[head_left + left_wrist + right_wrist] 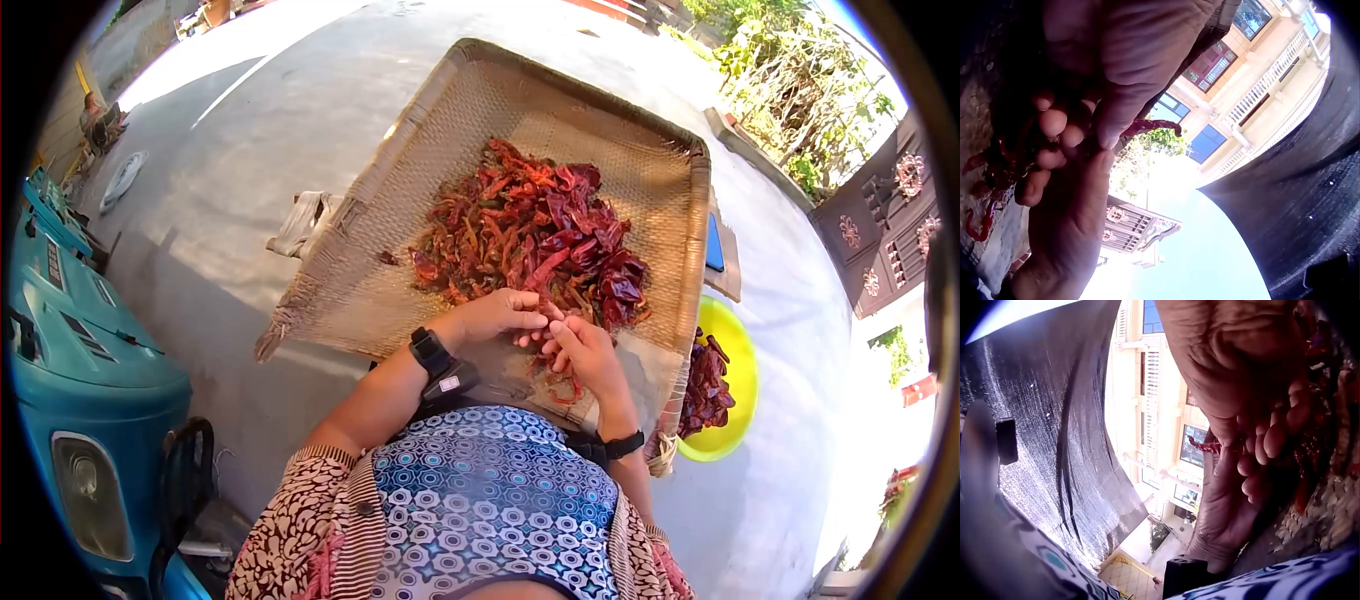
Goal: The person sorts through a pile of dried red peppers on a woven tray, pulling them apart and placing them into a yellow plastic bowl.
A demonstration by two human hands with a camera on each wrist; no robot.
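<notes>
Over the near side of a woven tray [400, 180], both hands meet at the fingertips around one dried red chili pepper [1154, 126]. My left hand [497, 318] pinches it between thumb and curled fingers. From the other side, my right hand [592, 358] grips it too, thumb tip against thumb tip. The pepper's thin end [1205, 446] sticks out past the thumbs in the right wrist view; the rest is hidden by the fingers. Just beyond the hands lies a heap of dried chilies [530, 220]. A few red chili pieces [560, 388] lie below the hands, near the body.
A yellow basin [742, 400] holding dark red dried chilies [708, 385] stands right of the tray. A blue flat object [714, 243] lies by the tray's right edge. To the left is a teal vehicle [90, 380]. Pale concrete ground [260, 170] surrounds the tray.
</notes>
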